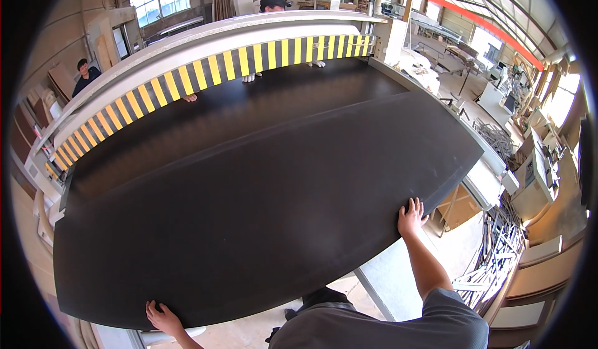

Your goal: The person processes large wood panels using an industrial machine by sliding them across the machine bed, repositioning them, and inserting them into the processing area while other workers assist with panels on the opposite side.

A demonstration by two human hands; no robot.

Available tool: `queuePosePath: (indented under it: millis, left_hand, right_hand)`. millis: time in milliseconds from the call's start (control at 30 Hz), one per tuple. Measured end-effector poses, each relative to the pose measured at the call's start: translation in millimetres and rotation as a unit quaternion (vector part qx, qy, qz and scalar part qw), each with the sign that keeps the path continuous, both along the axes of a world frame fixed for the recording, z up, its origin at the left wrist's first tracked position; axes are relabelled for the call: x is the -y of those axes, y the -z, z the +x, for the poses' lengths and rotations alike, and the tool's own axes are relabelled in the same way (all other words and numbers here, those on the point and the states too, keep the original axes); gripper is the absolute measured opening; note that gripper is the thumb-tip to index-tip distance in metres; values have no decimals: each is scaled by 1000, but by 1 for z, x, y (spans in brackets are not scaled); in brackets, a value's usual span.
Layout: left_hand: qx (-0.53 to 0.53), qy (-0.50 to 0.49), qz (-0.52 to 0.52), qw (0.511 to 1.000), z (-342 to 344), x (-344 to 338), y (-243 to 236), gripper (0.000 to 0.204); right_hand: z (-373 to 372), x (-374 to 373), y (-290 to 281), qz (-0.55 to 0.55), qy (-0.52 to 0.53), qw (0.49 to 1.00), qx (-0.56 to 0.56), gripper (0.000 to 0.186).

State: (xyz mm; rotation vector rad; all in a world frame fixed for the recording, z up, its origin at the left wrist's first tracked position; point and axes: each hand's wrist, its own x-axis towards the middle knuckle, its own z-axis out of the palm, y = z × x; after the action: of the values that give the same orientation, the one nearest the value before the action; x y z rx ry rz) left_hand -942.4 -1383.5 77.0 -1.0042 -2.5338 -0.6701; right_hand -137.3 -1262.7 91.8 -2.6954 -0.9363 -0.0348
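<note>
A large black panel (268,205) lies before me, its far part on a second dark sheet or surface (249,109) that runs under a beam with yellow and black stripes (227,65). My left hand (163,318) is at the near left edge of the panel, its fingers apart on the top face. My right hand (411,217) rests on the near right edge with the fingers spread on top. Neither hand is wrapped round anything that I can see. Whether the thumbs go under the edge is unclear.
Behind the beam, another person's dark cap (273,1) shows; gloved hands (250,76) and a bare hand (190,98) reach under it. A second person (86,75) stands at far left. Scrap strips (495,249) and stacked boards (545,268) lie on the right.
</note>
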Motion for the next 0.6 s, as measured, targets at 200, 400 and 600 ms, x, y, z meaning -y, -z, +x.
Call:
queuePosePath:
  millis: [200,400,600]
  left_hand:
    - [-4,-3,3,1000,-2,0,2,28]
    - [-6,0,8,1000,-3,0,5,29]
    - [1,4,11,1000,1,-1,-2,28]
  right_hand:
    - [-3,0,-3,2,-3,1000,-2,60]
    - [-2,2,-1,1,-5,1000,1,60]
    - [-1,1,-3,3,-6,1000,-4,60]
